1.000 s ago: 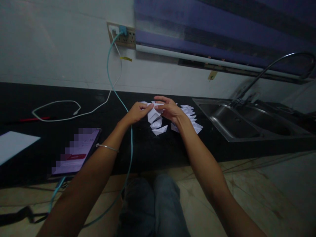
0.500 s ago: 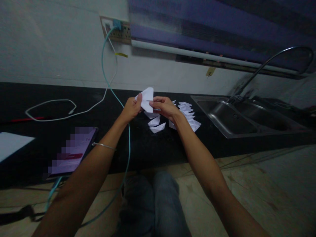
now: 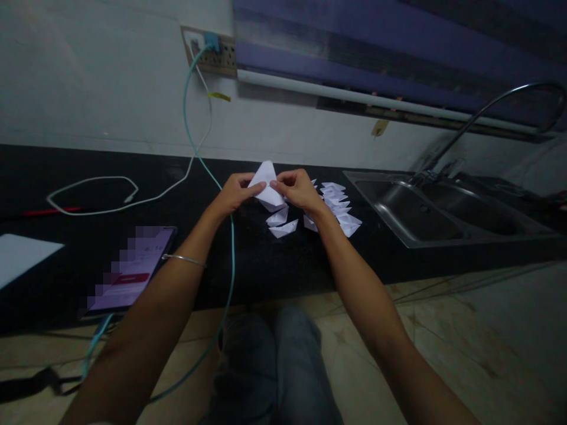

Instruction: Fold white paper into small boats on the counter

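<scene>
A folded sheet of white paper [image 3: 264, 175] is held between my two hands above the black counter [image 3: 283, 265]. My left hand [image 3: 240, 190] grips its left side, thumb lying on the face of the paper. From the right, my right hand [image 3: 297, 188] pinches it, thumb near the middle. Just below lie small folded paper boats [image 3: 284, 228], partly covered by the held paper. More paper boats [image 3: 335, 199] are spread in an overlapping row beyond my right wrist. My fingers behind the paper are hidden.
A double steel sink [image 3: 411, 215] with a curved tap [image 3: 482, 106] is set into the counter at right. A tablet [image 3: 133, 271], a white sheet [image 3: 24, 257] and a red pen-like item [image 3: 53, 211] lie at left. A teal cable [image 3: 233, 254] crosses the counter beside my left forearm.
The paper has turned in my hands and now points upward. My left thumb has moved inward across it, and both thumbs now meet near its middle.
</scene>
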Motion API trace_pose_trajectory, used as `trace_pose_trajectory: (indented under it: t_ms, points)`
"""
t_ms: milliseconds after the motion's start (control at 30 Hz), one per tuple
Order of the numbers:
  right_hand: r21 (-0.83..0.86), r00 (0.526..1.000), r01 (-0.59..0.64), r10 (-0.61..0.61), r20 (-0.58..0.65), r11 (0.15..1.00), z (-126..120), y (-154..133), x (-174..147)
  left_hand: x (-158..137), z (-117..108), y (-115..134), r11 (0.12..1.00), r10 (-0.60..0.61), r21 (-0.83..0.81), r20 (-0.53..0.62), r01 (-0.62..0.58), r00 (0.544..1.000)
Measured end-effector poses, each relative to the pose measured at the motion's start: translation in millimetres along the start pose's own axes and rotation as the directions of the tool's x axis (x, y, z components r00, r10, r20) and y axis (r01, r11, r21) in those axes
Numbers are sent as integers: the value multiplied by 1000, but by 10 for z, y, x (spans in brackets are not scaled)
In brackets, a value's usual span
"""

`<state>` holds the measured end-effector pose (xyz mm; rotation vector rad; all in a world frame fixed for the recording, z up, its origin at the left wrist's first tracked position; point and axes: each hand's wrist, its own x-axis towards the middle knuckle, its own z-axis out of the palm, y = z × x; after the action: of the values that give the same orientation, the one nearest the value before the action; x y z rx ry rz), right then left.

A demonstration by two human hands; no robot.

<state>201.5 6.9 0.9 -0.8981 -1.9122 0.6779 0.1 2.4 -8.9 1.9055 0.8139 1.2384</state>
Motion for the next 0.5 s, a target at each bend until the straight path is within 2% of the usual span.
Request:
trace_pose_trajectory:
  t_ms: [100,200,333,500]
  points:
    - [-14,999,-45,44,-20,999,36,-2,-10,6,-2,-37,999,8,51,2,-8,1000]
    - [36,995,-84,86,-54,996,82,10,-10,8,51,-58,995,37,97,-56,-31,998]
    - [87,995,-90,93,-31,992,103,21,1,1,97,-42,995,60,81,-72,-55,996]
    - [160,996,-62,71,-54,985,114,30,4,11,23,-25,996,75,49,-84,-71,994]
